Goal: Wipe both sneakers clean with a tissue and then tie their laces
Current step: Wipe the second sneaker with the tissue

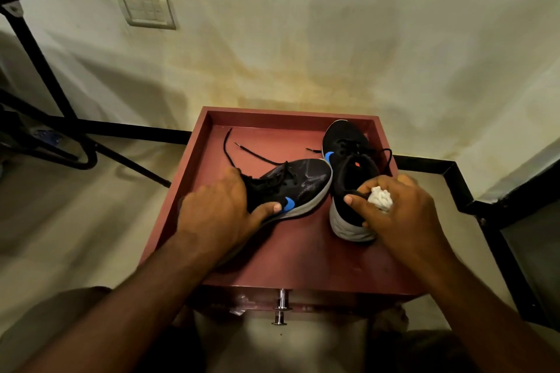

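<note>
Wiping is the step in hand: the right hand [403, 209] pinches a crumpled tissue [381, 198] at the heel of the right sneaker [348, 160]. The left hand [218, 212] grips the left sneaker [297, 185]; both sit on the red surface [303, 251]. Next, I judge, comes rubbing the tissue along the shoe; the laces [242, 151] lie untied.

Left sneaker [291, 188], centre of frame: black upper, blue side logo, grey-white sole, pale smears across the toe. Right sneaker [348, 166], right of centre: black upper, blue logo, orange mark on the tongue, grey-white sole. Laces [230, 148]: black. Tissue [380, 198]: white. Tray [303, 251]: dull red-brown. Wall [303, 39], upper frame: off-white with yellow-brown stains. Frame legs [39, 63], upper left: black.
</note>
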Tool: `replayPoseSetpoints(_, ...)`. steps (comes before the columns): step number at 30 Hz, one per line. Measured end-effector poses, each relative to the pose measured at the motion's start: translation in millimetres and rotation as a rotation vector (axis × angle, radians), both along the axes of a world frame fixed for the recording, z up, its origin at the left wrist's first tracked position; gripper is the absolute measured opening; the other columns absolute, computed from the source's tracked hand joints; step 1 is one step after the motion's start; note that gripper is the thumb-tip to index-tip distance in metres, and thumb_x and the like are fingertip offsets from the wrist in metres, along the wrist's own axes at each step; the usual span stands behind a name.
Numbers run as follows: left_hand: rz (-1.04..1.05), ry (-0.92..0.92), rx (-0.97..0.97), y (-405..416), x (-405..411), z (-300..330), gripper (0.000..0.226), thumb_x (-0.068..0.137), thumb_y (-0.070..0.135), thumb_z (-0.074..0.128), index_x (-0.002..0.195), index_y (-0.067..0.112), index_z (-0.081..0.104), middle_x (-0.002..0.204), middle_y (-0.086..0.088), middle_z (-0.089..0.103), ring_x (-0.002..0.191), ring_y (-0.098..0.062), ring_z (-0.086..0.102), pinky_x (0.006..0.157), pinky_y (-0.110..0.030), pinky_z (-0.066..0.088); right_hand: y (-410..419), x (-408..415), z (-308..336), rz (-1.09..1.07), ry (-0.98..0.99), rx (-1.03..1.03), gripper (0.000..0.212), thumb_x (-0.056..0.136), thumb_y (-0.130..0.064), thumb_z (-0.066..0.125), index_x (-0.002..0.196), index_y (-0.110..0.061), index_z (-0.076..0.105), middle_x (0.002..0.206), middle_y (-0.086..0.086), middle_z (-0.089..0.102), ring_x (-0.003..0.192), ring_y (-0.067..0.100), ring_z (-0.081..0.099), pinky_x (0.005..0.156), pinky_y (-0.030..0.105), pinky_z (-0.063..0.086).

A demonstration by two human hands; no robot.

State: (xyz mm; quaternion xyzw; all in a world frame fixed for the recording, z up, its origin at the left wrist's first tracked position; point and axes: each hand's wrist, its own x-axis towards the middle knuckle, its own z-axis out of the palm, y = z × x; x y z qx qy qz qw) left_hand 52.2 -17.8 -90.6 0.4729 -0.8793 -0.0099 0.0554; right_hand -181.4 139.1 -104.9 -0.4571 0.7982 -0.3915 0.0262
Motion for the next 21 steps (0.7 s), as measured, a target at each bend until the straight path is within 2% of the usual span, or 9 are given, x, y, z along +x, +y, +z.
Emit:
replayPoseSetpoints(3,-0.051,0.08,0.104,-8,-3,4,0.06,0.085,0.077,0.057,0.108,0.021,0.051,0.087,0.004,0.056,0.078,-0.022,0.059,0.062,-0.033,0.041,-1,0,-2,-0.011,0.016,0.01,0.027,0.079,-0.039,0.085,0.097,-0.022,0.074,0.093,-0.004,0.056,0.073,0.021,0.069,0.065,0.044,0.062)
replayPoseSetpoints(6,-0.098,0.265,0.293,-33,12,22,0.051,0.081,0.073,0.066,0.093,0.024,0.062,0.077,0.008,0.065,0.067,-0.009,0.063,0.057,-0.03,0.047,1,-1,-2,-0.014,0.018,-0.003,0.032,0.078,-0.038,0.086,0.102,-0.021,0.073,0.101,-0.001,0.059,0.076,0.024,0.07,0.069,0.045,0.062)
replayPoseSetpoints(7,-0.128,0.314,0.39,-39,19,29,0.048,0.08,0.072,0.069,0.088,0.024,0.065,0.073,0.006,0.069,0.062,-0.005,0.065,0.054,-0.027,0.048,1,0,-2,-0.01,0.008,-0.012,0.031,0.078,-0.037,0.087,0.1,-0.02,0.072,0.101,0.0,0.06,0.075,0.022,0.07,0.067,0.039,0.062)
replayPoseSetpoints(8,-0.169,0.343,0.508,-45,27,32,0.046,0.079,0.069,0.072,0.085,0.023,0.067,0.071,0.003,0.072,0.06,-0.005,0.068,0.054,-0.025,0.05,2,1,0,-0.009,-0.024,-0.023,0.028,0.078,-0.036,0.087,0.096,-0.02,0.073,0.1,0.001,0.062,0.07,0.017,0.071,0.064,0.029,0.061)
replayPoseSetpoints(10,-0.254,0.36,0.766,-52,39,36,0.041,0.078,0.058,0.08,0.086,0.019,0.07,0.075,-0.003,0.076,0.065,-0.014,0.074,0.062,-0.035,0.059,3,2,3,-0.022,-0.131,-0.049,0.021,0.08,-0.033,0.087,0.088,-0.019,0.073,0.095,0.004,0.066,0.057,0.008,0.07,0.054,0.012,0.053)
replayPoseSetpoints(12,-0.279,0.326,0.939,-55,47,35,0.038,0.081,0.052,0.08,0.092,0.017,0.07,0.079,-0.008,0.077,0.07,-0.025,0.076,0.069,-0.044,0.062,2,3,7,-0.047,-0.258,-0.046,0.017,0.082,-0.034,0.085,0.083,-0.021,0.073,0.085,0.002,0.072,0.055,0.007,0.071,0.056,0.018,0.055)
replayPoseSetpoints(14,-0.275,0.315,0.953,-56,46,30,0.038,0.089,0.055,0.069,0.093,0.017,0.069,0.073,-0.002,0.074,0.063,-0.016,0.071,0.059,-0.032,0.056,1,5,12,-0.045,-0.384,-0.043,0.016,0.086,-0.036,0.082,0.082,-0.022,0.074,0.075,0.0,0.075,0.059,0.01,0.074,0.063,0.03,0.059)
replayPoseSetpoints(17,-0.254,0.316,0.789,-53,40,26,0.046,0.097,0.059,0.052,0.079,0.019,0.064,0.055,0.012,0.06,0.048,0.001,0.053,0.049,-0.014,0.04,2,9,17,-0.058,-0.479,-0.043,0.012,0.096,-0.032,0.07,0.089,-0.023,0.075,0.077,0.002,0.075,0.062,0.008,0.07,0.063,0.028,0.051)
replayPoseSetpoints(21,-0.279,0.249,0.636,-52,33,20,0.057,0.101,0.063,0.04,0.067,0.018,0.049,0.052,0.011,0.043,0.045,-0.003,0.04,0.052,-0.02,0.037,4,23,22,-0.005,-0.513,-0.144,0.027,0.093,-0.025,0.049,0.11,-0.03,0.07,0.099,0.009,0.066,0.07,0.007,0.064,0.065,0.021,0.05)
